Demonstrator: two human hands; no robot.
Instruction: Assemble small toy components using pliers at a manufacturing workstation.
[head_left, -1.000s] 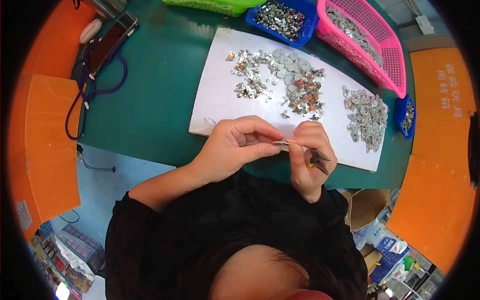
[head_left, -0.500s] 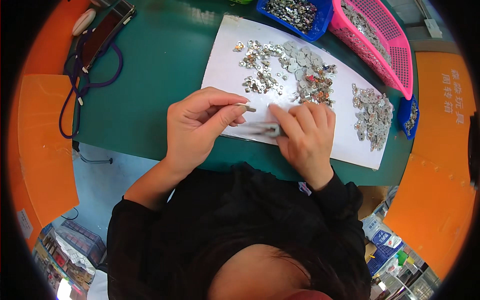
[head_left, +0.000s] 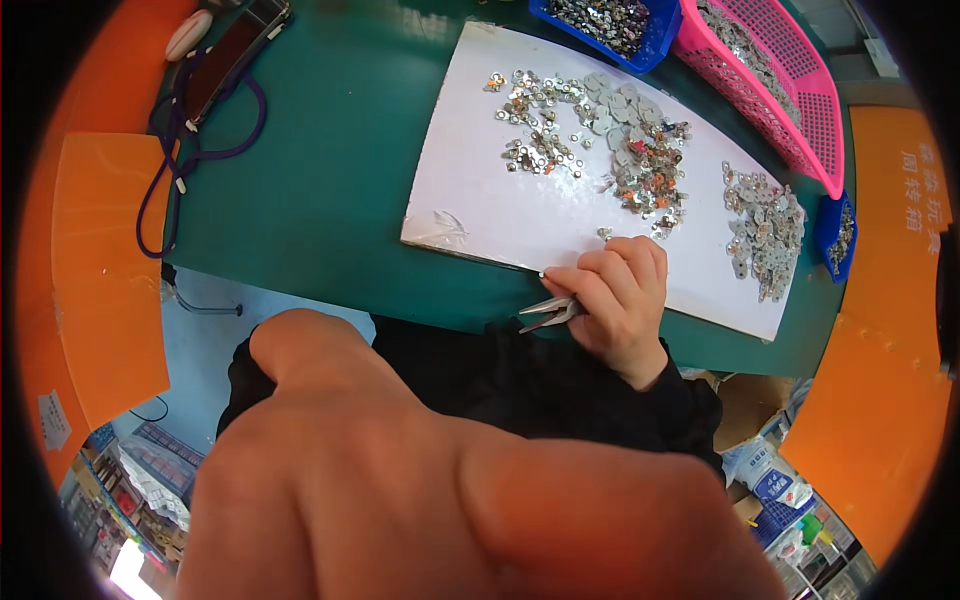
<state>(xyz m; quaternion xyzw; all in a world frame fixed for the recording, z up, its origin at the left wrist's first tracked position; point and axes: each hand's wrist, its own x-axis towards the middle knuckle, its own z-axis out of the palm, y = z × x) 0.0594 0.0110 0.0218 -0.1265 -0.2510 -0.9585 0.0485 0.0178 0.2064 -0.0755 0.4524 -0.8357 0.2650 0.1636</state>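
Pliers point(head_left: 569, 309) are clasped in the right hand point(head_left: 615, 300) near the board edge point(head_left: 480, 254); tabletop point(head_left: 310, 150) stretches leftward; left hand point(head_left: 430, 510) hides its grip.

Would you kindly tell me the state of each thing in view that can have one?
Pliers: jaws parted, held in the right hand.
Left hand: close to the camera, blurred; its grasp is hidden.
White board: lying flat, small metal pieces spread on it.
Pink basket: uncovered, contents showing.
Larger blue tray: uncovered, contents showing.
Smaller blue tray: uncovered, contents showing.
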